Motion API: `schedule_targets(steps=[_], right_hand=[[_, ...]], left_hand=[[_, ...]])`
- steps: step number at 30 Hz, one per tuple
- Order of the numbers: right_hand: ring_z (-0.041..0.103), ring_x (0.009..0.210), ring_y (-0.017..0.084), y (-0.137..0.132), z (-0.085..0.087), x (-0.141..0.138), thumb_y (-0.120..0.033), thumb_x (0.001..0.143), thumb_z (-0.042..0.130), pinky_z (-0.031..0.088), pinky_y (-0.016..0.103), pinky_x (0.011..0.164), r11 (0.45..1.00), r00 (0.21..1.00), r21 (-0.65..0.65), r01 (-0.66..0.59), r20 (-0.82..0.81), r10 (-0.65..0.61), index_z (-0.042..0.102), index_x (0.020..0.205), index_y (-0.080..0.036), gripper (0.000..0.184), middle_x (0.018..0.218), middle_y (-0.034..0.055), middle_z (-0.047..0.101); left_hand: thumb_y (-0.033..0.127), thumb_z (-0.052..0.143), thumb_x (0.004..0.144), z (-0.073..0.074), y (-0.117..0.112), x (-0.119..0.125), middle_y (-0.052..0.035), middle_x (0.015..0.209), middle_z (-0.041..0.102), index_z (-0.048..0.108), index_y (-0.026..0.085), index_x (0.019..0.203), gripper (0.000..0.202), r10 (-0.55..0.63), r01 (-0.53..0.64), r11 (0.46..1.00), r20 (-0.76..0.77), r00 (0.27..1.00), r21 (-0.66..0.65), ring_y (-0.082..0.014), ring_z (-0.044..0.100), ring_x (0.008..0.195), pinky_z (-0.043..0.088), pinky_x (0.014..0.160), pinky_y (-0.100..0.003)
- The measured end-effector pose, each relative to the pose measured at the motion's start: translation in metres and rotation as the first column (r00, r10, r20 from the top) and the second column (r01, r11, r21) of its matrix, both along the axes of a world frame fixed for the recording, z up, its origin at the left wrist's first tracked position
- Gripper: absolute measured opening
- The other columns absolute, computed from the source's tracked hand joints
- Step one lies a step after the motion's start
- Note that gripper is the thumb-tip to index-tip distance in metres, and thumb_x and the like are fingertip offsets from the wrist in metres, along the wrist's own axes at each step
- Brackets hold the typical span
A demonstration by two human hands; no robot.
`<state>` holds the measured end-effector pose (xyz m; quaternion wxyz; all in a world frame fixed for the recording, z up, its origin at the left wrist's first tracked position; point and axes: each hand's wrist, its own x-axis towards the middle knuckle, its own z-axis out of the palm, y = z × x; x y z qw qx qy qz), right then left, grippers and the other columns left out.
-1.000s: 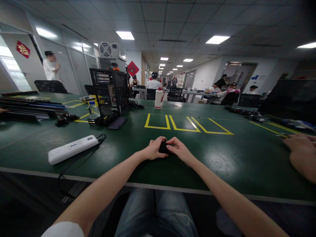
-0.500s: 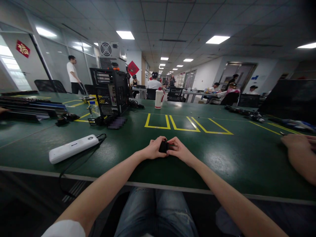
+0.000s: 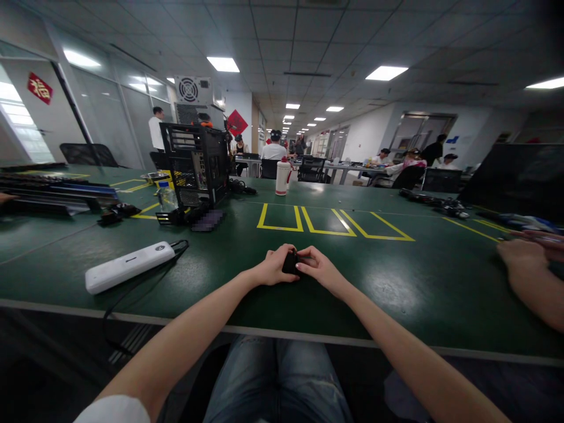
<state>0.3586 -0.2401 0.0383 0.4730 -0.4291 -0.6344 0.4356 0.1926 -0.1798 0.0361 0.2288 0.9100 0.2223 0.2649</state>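
My left hand (image 3: 273, 267) and my right hand (image 3: 318, 266) meet on the green table (image 3: 220, 276) just in front of me. Both are closed round a small black object (image 3: 290, 262) held between their fingers; what it is I cannot make out. My forearms rest across the table's near edge. A white power strip (image 3: 129, 266) with a black cable lies to the left of my hands.
An open black computer case (image 3: 195, 163) stands at the back left beside dark flat parts (image 3: 53, 194). Yellow tape outlines (image 3: 335, 223) mark the table's middle, with a white bottle (image 3: 282, 176) behind. Another person's hand (image 3: 522, 255) rests at the right edge. People sit and stand further back.
My hands stay together on the small black object, barely shifting. The other person's hand at the right has drawn back a little. A standing person at the back left has walked rightward.
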Motion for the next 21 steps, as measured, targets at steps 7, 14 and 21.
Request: schedule_targets(steps=[7, 14, 21], right_hand=[[0.055, 0.089, 0.017, -0.0033, 0.0005, -0.0012, -0.028, 0.065, 0.06, 0.042, 0.036, 0.082, 1.0, 1.0, 0.006, 0.022, 0.014, -0.022, 0.045, 0.086, -0.02, 0.027, 0.094, 0.0016, 0.053], [0.053, 0.092, 0.016, -0.0001, 0.0002, -0.0005, -0.026, 0.065, 0.06, 0.041, 0.035, 0.085, 0.999, 0.999, 0.024, 0.028, 0.024, -0.029, 0.044, 0.089, -0.02, 0.029, 0.096, 0.0013, 0.05], [0.051, 0.096, 0.016, 0.0017, -0.0047, 0.0005, -0.019, 0.06, 0.065, 0.04, 0.036, 0.086, 0.999, 0.999, 0.035, -0.038, -0.01, 0.038, 0.043, 0.089, -0.02, 0.037, 0.098, 0.0017, 0.051]], left_hand=[[0.039, 0.062, 0.062, 0.0022, -0.0018, -0.0011, -0.0055, 0.108, 0.045, 0.028, 0.022, 0.112, 0.063, 0.009, -0.009, 1.0, -0.015, 1.0, 0.001, -0.0225, 0.043, 0.103, 0.026, 0.088, -0.039], [0.038, 0.062, 0.062, 0.0042, -0.0027, -0.0013, -0.005, 0.108, 0.045, 0.029, 0.023, 0.112, 0.062, 0.01, -0.01, 1.0, -0.026, 1.0, -0.009, -0.0222, 0.045, 0.101, 0.026, 0.089, -0.039], [0.036, 0.061, 0.062, 0.0022, -0.0025, 0.0, -0.0051, 0.108, 0.044, 0.029, 0.022, 0.111, 0.061, 0.018, -0.018, 1.0, -0.017, 1.0, 0.008, -0.0227, 0.044, 0.102, 0.027, 0.087, -0.038]])
